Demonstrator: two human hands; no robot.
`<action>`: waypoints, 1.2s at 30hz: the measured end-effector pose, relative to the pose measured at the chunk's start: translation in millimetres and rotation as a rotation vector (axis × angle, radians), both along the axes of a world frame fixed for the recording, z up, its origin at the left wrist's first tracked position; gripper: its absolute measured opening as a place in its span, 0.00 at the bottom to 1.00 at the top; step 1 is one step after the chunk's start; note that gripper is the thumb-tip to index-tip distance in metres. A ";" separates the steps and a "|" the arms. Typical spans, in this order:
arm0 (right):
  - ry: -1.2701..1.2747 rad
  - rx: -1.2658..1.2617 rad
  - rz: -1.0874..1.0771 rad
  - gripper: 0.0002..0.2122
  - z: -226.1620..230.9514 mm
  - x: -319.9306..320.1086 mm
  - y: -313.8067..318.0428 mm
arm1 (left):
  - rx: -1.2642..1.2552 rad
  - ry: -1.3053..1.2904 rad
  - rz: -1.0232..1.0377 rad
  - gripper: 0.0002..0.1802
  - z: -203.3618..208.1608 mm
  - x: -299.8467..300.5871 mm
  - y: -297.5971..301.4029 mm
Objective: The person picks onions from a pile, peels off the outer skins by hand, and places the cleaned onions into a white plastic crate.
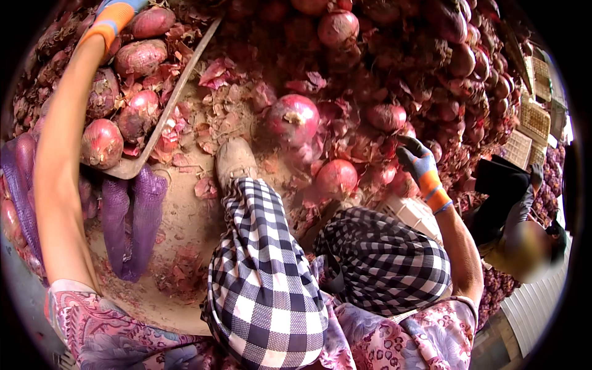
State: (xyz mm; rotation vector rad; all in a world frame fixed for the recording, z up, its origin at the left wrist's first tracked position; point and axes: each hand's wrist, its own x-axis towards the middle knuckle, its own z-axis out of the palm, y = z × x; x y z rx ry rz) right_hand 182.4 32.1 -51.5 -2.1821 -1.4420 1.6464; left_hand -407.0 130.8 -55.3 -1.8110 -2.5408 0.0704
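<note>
My left hand (116,13), in an orange and blue glove, reaches over a shallow tray (174,102) of red onions at the upper left. The picture's rim cuts off its fingers, so what they do is hidden. My right hand (421,165) wears a blue and orange glove with dark fingertips. Its fingers are apart with nothing seen in them, close to a red onion (386,117) at the edge of the heap. A large red onion (292,119) and another onion (337,178) lie on the ground between my arms, among loose dry skins.
Purple mesh sacks (132,216) hang below the tray. A big onion heap (444,68) rises at the upper right. A pale crate (412,214) stands beside my right knee. Farther right are another person (515,222) and stacked crates (533,120). My shoe (235,161) rests on dusty ground.
</note>
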 end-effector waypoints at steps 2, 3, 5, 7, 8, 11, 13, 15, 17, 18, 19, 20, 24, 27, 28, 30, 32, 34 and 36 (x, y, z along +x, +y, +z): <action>0.132 0.033 -0.116 0.13 -0.1 -22.0 -34.2 | 0.109 -0.055 -0.361 0.31 2.1 72.7 -20.2; 0.193 -0.051 -0.187 0.13 -11.9 -29.1 -46.6 | -0.067 -0.153 -0.400 0.23 4.6 97.2 -35.3; 0.343 0.014 -0.108 0.14 -31.6 -50.6 -73.7 | 0.035 -0.614 -0.777 0.27 -24.2 156.1 -81.9; 0.396 -0.117 -0.080 0.14 -24.5 -65.3 -94.7 | -0.244 -0.506 -0.843 0.31 -36.9 218.7 -125.0; 0.519 -0.113 -0.081 0.14 -24.9 -60.8 -106.2 | -0.299 -0.435 -0.904 0.34 -51.8 243.9 -144.4; 0.449 -0.001 0.019 0.14 -10.8 -43.7 -114.4 | -0.183 0.064 -0.913 0.38 -98.9 288.6 -177.1; 0.495 0.041 -0.141 0.14 -5.6 -31.5 -122.0 | -0.264 0.020 -0.803 0.37 -89.7 307.2 -173.1; 0.484 -0.011 -0.312 0.15 -5.7 -20.3 -126.8 | -0.425 -0.094 -0.687 0.43 -66.4 315.9 -161.3; 0.509 0.176 -0.345 0.15 -15.5 -11.1 -128.7 | -0.430 -0.234 -0.501 0.47 -52.6 320.3 -143.4; 0.520 0.320 -0.345 0.16 -23.4 -7.6 -121.7 | -0.447 -0.350 -0.342 0.47 -49.5 323.2 -134.9; 0.201 0.693 -0.049 0.17 -22.1 -5.0 -97.9 | -0.389 -0.407 -0.202 0.46 -54.2 321.9 -131.0; 0.020 0.811 0.035 0.18 -12.1 -0.3 -75.3 | -0.284 -0.485 -0.083 0.47 -64.5 319.6 -130.3; -0.411 0.960 0.436 0.23 -32.9 -4.3 -2.4 | 0.013 -0.750 0.081 0.43 -114.6 302.5 -132.7; -0.234 1.051 0.368 0.24 -42.6 -32.2 10.7 | 0.090 -1.759 0.437 0.32 -106.9 276.8 -130.2; -0.106 1.111 0.362 0.25 -30.4 -42.3 6.0 | -0.001 -2.059 0.590 0.28 -93.4 270.9 -129.6; 0.350 0.891 0.256 0.29 -33.4 -60.4 -8.7 | -0.165 -2.414 0.686 0.21 -63.9 285.3 -139.9; 0.680 0.499 0.045 0.35 -46.9 -77.3 -28.7 | -0.011 -2.481 0.635 0.22 -62.5 305.0 -145.4; 0.535 0.742 0.231 0.40 -31.7 -76.5 -34.2 | -0.154 -2.541 0.588 0.24 -46.3 327.2 -143.2; 0.459 0.774 0.191 0.40 -22.8 -64.0 -35.4 | -0.107 -2.474 0.326 0.24 -29.6 351.4 -137.9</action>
